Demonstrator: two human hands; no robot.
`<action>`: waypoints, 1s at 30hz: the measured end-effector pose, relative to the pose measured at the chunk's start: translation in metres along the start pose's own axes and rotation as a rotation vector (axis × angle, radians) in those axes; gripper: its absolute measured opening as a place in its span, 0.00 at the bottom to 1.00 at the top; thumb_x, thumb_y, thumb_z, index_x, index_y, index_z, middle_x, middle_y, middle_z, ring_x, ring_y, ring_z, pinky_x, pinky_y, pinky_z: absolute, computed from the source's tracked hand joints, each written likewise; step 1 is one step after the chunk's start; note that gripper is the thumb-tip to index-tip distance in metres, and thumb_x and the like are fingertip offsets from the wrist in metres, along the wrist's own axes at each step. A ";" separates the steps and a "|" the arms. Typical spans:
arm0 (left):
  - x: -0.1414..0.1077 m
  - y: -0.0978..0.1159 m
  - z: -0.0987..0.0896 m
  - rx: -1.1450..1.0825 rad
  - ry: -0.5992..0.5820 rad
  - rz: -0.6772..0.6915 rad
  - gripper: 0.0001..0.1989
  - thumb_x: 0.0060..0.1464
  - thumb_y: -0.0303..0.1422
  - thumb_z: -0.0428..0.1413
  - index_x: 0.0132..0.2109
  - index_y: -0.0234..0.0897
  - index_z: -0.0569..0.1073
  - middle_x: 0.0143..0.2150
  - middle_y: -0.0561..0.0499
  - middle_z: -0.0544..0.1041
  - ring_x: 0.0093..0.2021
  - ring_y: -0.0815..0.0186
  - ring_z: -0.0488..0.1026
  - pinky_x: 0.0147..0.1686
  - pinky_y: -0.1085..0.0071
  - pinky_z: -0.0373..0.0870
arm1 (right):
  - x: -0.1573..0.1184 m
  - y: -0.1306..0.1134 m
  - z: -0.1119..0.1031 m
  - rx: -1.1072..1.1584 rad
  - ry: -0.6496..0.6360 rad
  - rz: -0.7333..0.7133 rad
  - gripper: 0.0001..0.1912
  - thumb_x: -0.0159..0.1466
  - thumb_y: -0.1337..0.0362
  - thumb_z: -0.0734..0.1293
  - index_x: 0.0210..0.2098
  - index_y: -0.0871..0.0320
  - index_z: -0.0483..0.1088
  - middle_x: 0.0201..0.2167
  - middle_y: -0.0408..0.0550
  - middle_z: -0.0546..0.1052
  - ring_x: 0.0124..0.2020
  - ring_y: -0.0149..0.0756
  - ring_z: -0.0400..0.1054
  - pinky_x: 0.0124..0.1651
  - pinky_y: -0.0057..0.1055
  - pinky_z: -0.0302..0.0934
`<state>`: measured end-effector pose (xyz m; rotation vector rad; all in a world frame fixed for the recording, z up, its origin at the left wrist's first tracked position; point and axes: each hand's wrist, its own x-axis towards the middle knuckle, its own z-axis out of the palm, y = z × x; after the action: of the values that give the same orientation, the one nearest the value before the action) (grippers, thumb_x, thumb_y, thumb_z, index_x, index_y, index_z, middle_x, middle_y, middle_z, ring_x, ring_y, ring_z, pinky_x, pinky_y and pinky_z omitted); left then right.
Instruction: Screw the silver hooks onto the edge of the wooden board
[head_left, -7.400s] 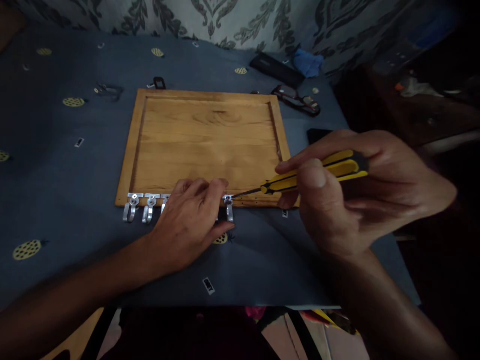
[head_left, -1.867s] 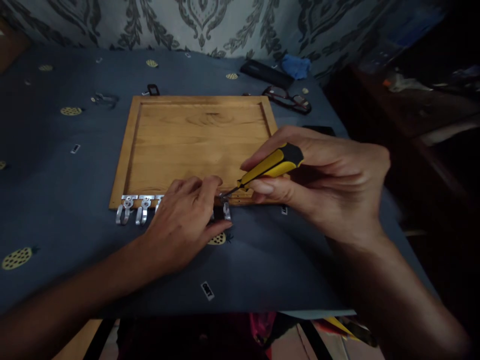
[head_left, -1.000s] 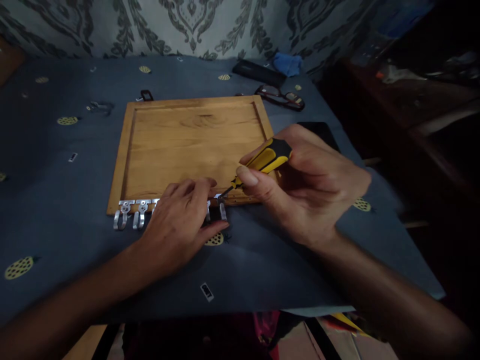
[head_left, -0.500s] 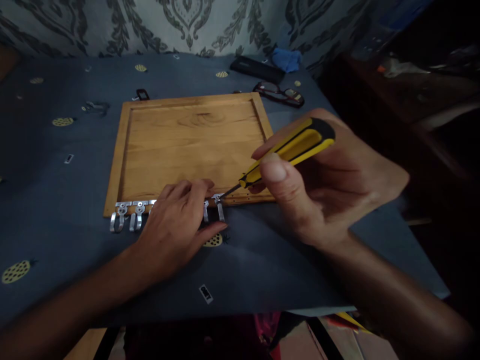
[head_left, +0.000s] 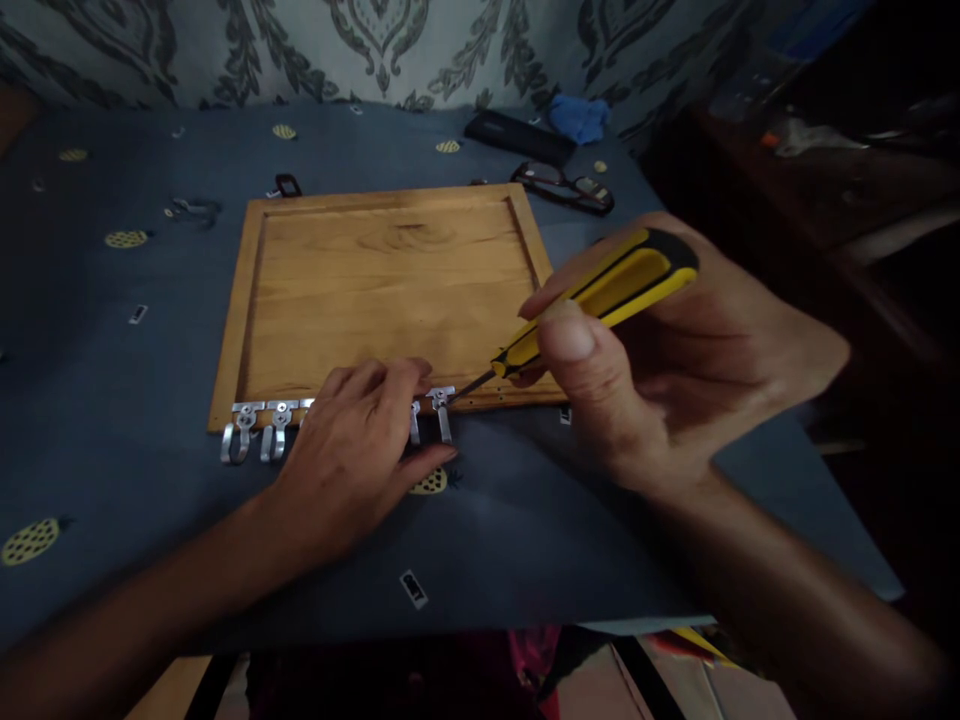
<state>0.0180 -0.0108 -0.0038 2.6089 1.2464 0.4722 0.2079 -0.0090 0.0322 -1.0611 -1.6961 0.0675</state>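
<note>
Align the screwdriver (head_left: 626, 285), pinched in the right fingers (head_left: 570, 338), with the hook (head_left: 445, 424); left fingers (head_left: 395, 388) lie together, their grip unclear.

Screwdriver (head_left: 600, 300): yel. handle w/ blk. trim. Board (head_left: 390, 290): honey-brn., darker grain. Hooks (head_left: 280, 430): silver. Desk cover (head_left: 315, 610): grey-blue, yel. pineapples, blk./wht. labels. Backdrop (head_left: 390, 50): pale grey, dk. leafy scrolls. Crumpled cloth (head_left: 580, 118): brt. blue. Case (head_left: 519, 138): blk.
</note>
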 end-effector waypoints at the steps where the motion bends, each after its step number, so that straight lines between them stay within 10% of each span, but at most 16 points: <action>1: 0.000 0.000 0.000 -0.005 -0.001 -0.002 0.24 0.56 0.40 0.62 0.53 0.37 0.62 0.49 0.44 0.77 0.48 0.54 0.74 0.48 0.56 0.72 | 0.000 -0.001 0.000 -0.005 0.001 0.028 0.16 0.64 0.58 0.67 0.21 0.51 0.64 0.23 0.42 0.69 0.26 0.35 0.64 0.30 0.36 0.56; 19: -0.001 -0.002 0.001 -0.003 0.023 0.022 0.23 0.57 0.40 0.61 0.54 0.38 0.61 0.48 0.44 0.77 0.48 0.52 0.75 0.46 0.53 0.73 | 0.003 0.007 0.000 0.210 -0.106 -0.066 0.15 0.56 0.57 0.76 0.24 0.52 0.67 0.23 0.42 0.72 0.29 0.37 0.69 0.30 0.35 0.62; 30: 0.000 0.000 0.001 0.056 0.005 -0.039 0.24 0.57 0.43 0.60 0.55 0.39 0.64 0.49 0.44 0.77 0.48 0.51 0.76 0.46 0.54 0.75 | 0.007 0.007 -0.002 0.558 -0.363 0.131 0.09 0.61 0.64 0.73 0.37 0.57 0.68 0.35 0.41 0.73 0.31 0.27 0.70 0.27 0.23 0.67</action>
<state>0.0184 -0.0105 -0.0043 2.6257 1.3275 0.4441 0.2137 -0.0013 0.0344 -0.7586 -1.7694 0.8114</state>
